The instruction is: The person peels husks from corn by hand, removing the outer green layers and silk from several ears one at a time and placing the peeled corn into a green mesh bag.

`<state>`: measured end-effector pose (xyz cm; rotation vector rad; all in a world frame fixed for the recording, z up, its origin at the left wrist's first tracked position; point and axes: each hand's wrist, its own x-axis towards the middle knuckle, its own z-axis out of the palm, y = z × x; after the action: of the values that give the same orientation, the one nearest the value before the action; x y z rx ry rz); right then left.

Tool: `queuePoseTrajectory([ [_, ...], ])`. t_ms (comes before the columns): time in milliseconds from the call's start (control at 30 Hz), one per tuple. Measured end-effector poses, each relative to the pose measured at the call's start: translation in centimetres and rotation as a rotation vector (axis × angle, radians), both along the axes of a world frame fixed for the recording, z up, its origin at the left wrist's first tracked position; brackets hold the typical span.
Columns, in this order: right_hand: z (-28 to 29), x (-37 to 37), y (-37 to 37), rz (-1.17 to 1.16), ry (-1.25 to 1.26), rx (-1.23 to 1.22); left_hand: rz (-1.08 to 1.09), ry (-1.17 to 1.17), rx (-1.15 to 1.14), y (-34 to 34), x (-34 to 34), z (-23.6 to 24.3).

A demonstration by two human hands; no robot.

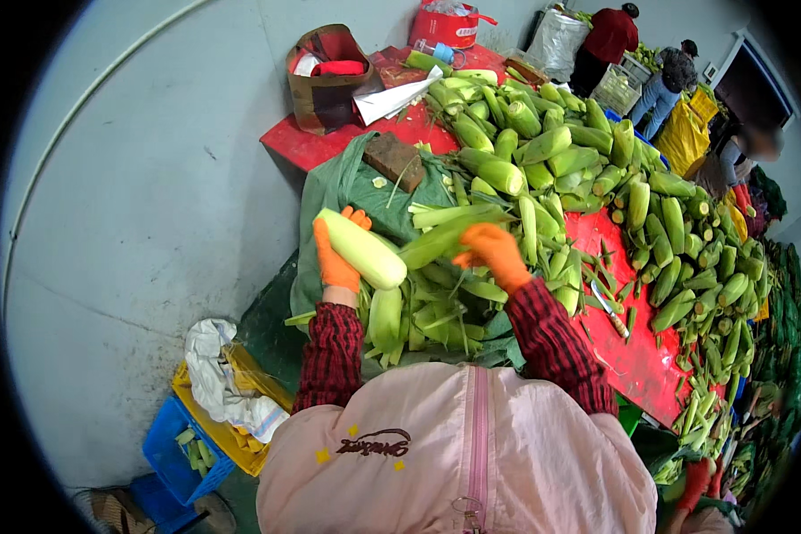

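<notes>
My left hand [336,258], in an orange glove, is closed around a pale green ear of corn [365,253] held at a slant. From near the ear's lower end a green husk leaf [438,238] stretches to the right. My right hand [495,254], also gloved in orange and slightly blurred, has its fingers curled on that leaf. Beneath both hands, loose husks [432,316] are heaped on a dark green sack [329,191]. A large pile of unhusked corn [543,147] lies just beyond my right hand.
On the red table [618,356] lies a knife [610,309]. A brick [394,161] weighs on the sack, with a paper bag [329,80] behind it. Yellow [249,378] and blue crates [176,449] stand at lower left. Other people [663,84] are at the far right.
</notes>
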<state>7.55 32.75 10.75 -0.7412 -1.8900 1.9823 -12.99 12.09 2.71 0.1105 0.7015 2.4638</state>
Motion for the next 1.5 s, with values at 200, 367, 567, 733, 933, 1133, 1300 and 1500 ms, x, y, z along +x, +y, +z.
queuePoseTrajectory([
  [200,3.6,-5.4,-3.9,0.208,-0.067,0.678,0.045,0.232,-0.317,2.8,1.9,5.7],
  [367,1.9,-6.2,-3.7,0.152,0.042,0.120,0.022,0.706,-0.350,2.8,2.9,6.6],
  [567,0.4,-0.4,-2.6,-0.078,0.427,-0.156,0.575,0.120,-1.029,-11.6,0.0,-7.8],
  [733,-1.0,8.1,-1.9,-0.315,0.336,-0.126,0.192,-0.202,-1.816,-14.9,8.4,-24.5],
  [933,-1.3,25.4,0.9,-0.681,0.269,-0.170,-0.236,-0.646,-1.376,-14.4,7.0,-30.8],
  [1133,-4.4,42.5,-1.5,-1.146,-0.108,-0.105,0.057,0.023,-1.334,-19.7,5.5,-30.8],
  [1300,-11.1,52.7,-1.5,-1.122,-0.975,0.138,-0.243,0.307,-1.506,-18.8,6.8,-17.7],
  [1500,-20.1,62.1,1.2,-0.815,-1.701,0.294,-0.079,-0.147,-1.386,-27.2,14.5,-14.2],
])
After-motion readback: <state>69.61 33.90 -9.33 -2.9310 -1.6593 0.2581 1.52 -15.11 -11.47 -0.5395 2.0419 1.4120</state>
